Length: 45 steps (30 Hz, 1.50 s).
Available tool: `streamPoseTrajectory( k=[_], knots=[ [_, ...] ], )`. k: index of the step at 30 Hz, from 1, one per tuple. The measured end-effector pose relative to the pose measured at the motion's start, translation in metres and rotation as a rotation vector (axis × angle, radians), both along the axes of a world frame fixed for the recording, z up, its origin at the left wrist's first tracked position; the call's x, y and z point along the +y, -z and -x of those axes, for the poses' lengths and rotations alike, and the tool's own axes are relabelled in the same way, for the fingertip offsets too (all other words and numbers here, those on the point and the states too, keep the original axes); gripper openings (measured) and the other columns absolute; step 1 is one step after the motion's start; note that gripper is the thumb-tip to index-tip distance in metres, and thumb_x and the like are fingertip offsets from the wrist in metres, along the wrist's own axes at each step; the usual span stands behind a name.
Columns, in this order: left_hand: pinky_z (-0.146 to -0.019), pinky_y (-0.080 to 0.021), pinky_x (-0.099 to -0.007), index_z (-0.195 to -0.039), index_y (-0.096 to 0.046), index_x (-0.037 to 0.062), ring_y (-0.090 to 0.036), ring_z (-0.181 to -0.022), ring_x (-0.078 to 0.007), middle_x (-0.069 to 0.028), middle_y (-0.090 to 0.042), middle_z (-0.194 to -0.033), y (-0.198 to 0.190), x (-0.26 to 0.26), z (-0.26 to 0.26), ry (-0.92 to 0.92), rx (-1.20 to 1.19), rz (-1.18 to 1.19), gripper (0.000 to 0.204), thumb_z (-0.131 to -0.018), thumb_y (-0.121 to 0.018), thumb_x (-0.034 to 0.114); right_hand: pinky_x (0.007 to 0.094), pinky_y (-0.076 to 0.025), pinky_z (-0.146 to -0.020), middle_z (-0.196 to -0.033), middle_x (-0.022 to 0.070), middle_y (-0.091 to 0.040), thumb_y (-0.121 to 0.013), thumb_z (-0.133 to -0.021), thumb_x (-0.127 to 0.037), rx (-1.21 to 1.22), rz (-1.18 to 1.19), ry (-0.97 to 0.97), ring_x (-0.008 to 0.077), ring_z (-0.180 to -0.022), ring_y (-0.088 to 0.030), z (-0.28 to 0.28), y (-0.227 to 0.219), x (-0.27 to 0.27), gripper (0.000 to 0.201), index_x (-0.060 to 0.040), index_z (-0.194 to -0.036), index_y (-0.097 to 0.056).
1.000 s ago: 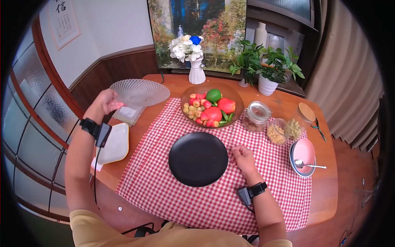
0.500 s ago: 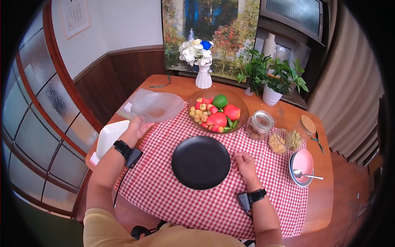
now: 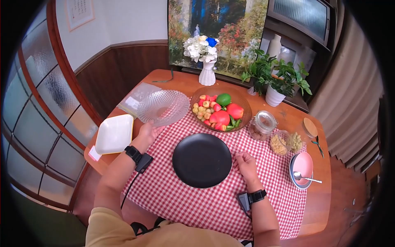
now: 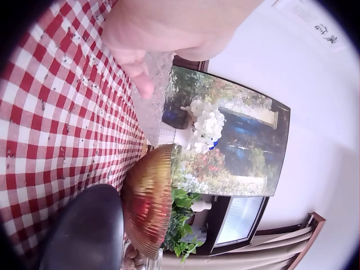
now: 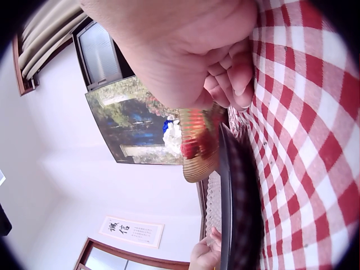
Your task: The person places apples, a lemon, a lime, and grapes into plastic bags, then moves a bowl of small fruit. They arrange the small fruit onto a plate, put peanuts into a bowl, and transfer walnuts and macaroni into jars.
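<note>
Left hand (image 3: 147,132) grips a clear glass bowl (image 3: 163,108) left of the black plate (image 3: 201,160); right hand (image 3: 245,161), fingers curled, rests at the plate's right edge.

A home dining corner: a wooden tabletop (image 3: 181,82) with a red checked cloth (image 3: 214,197), a fruit bowl (image 3: 218,109), a vase of flowers (image 3: 207,74), a potted plant (image 3: 275,82), a landscape painting (image 3: 218,33) and wood-panelled walls.
</note>
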<state>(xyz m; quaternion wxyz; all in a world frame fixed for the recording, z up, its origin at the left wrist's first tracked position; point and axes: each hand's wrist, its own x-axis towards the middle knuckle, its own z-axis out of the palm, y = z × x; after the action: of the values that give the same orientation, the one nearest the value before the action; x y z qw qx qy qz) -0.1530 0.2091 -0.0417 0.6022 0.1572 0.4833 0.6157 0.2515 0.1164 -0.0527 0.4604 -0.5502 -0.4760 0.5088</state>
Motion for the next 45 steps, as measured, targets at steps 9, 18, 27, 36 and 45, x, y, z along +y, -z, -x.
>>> streamPoseTrajectory(
  k=[9, 18, 27, 36, 45],
  knots=[
    [-0.090, -0.052, -0.0357, -0.124, -0.043, -0.0069, -0.059, -0.106, -0.0286, -0.0229, -0.056, -0.121, -0.004, -0.006, -0.012, 0.002, -0.011, -0.032, 0.035, -0.099, -0.033, 0.016, 0.0181, -0.039, -0.040, -0.061, 0.0014, -0.059, -0.058, -0.095, -0.024, -0.008, 0.064, -0.051, 0.0068, -0.045, -0.051, -0.003, -0.005, -0.002, 0.022, -0.0050, -0.085, -0.063],
    [-0.080, -0.055, -0.0346, -0.123, -0.044, -0.0065, -0.063, -0.098, -0.0286, -0.0225, -0.059, -0.116, -0.004, -0.011, -0.023, -0.059, -0.002, 0.044, 0.034, -0.099, -0.036, 0.017, 0.0208, -0.046, -0.037, -0.065, 0.0088, -0.066, -0.062, -0.092, -0.028, -0.216, 0.422, -0.395, 0.0127, -0.044, -0.060, 0.011, -0.035, -0.014, 0.030, 0.0007, -0.085, -0.064],
    [-0.076, -0.057, -0.0356, -0.122, -0.042, -0.0091, -0.065, -0.093, -0.0320, -0.0258, -0.057, -0.116, 0.007, -0.009, -0.022, -0.101, 0.007, -0.004, 0.033, -0.098, -0.038, 0.014, 0.0214, -0.050, -0.042, -0.082, 0.0111, -0.068, -0.055, -0.095, -0.014, 0.103, 0.383, -0.209, 0.0162, -0.052, -0.064, 0.024, -0.020, -0.019, 0.022, 0.0026, -0.110, -0.056],
    [-0.081, -0.057, -0.0361, -0.119, -0.043, -0.0099, -0.063, -0.097, -0.0342, -0.0252, -0.057, -0.114, 0.019, -0.004, -0.011, -0.066, -0.200, -0.184, 0.030, -0.095, -0.038, 0.009, 0.0212, -0.053, -0.046, -0.089, 0.0118, -0.068, -0.050, -0.095, -0.007, 0.306, 0.316, -0.273, 0.0170, -0.056, -0.065, 0.062, -0.027, -0.029, 0.023, 0.0004, -0.117, -0.050],
    [-0.076, -0.058, -0.0345, -0.116, -0.044, -0.0072, -0.066, -0.087, -0.0297, -0.0229, -0.061, -0.107, -0.032, -0.024, 0.000, -0.053, -0.013, -0.273, 0.028, -0.095, -0.041, 0.010, 0.0255, -0.055, -0.049, -0.095, 0.0145, -0.065, -0.047, -0.095, -0.008, 0.302, 0.321, -0.280, 0.0200, -0.058, -0.064, 0.137, -0.020, 0.019, 0.026, 0.0015, -0.120, -0.047]
  ],
)
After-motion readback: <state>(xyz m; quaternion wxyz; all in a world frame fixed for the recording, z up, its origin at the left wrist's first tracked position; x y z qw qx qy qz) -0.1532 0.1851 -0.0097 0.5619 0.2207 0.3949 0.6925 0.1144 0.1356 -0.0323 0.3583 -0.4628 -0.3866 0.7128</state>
